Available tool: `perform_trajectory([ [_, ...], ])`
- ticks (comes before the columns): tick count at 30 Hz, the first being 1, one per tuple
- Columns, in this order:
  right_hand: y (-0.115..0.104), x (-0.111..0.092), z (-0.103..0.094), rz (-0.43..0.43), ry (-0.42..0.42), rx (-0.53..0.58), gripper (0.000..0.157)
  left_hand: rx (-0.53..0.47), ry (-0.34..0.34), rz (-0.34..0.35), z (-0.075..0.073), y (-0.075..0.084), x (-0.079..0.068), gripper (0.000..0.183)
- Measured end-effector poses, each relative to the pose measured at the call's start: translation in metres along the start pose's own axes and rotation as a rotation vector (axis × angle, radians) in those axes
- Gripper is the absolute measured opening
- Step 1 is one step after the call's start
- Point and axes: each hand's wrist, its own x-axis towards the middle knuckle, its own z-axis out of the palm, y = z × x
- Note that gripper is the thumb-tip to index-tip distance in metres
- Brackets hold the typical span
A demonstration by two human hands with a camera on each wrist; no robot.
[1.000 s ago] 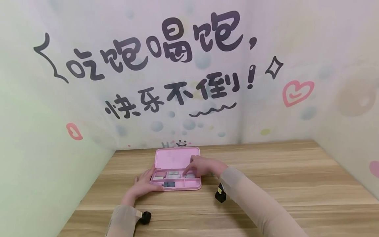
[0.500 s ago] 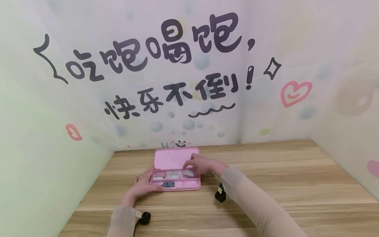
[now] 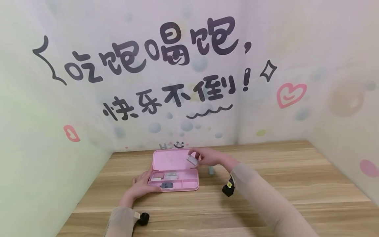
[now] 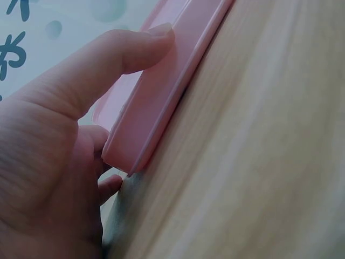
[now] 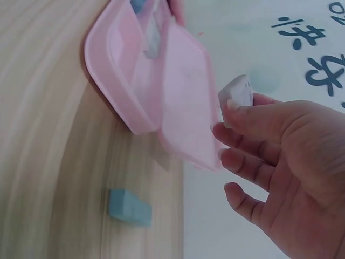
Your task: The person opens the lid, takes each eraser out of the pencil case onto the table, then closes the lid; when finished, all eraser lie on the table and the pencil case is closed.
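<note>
A pink pencil case [image 3: 190, 184] lies with its lid raised at the back of the table. My left hand [image 3: 141, 188] holds its left front corner, with the thumb [image 4: 148, 51] on the front rim and the other fingers at the left end. Between thumb and fingertips, my right hand [image 3: 208, 156] pinches a whitish block, likely an eraser [image 5: 235, 96], in front of the lid. Inside the case are a dark blue-grey block [image 3: 167, 185], whitish blocks [image 3: 171, 176] and a pinkish block [image 3: 158, 175]. The right rear compartment shows bare pink.
A blue-green block [image 3: 211, 170] lies on the wooden table [image 3: 189, 214] just right of the case. Close behind the case stands a printed wall [image 3: 142, 131], with side walls to the left and right. A small black camera sits at each wrist.
My right hand has lifted the whitish block out of the right rear compartment and moved up and right with it. The blue-green block has come into fuller view. My left hand keeps its hold.
</note>
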Motion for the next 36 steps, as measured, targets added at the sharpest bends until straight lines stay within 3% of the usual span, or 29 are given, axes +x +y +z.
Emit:
perform_trajectory([
  [12, 0.022, -0.035, -0.005, 0.021, 0.11, 0.118, 0.043, 0.007, -0.019, 0.014, 0.003, 0.007, 0.001, 0.116],
  [23, 0.04, -0.066, 0.005, -0.007, 0.275, 0.255, 0.042, 0.013, -0.019, 0.015, 0.0, 0.004, 0.003, 0.118],
  [36, 0.055, -0.089, 0.007, 0.073, 0.386, 0.342, 0.044, 0.008, -0.031, 0.0, -0.001, 0.007, -0.002, 0.119],
])
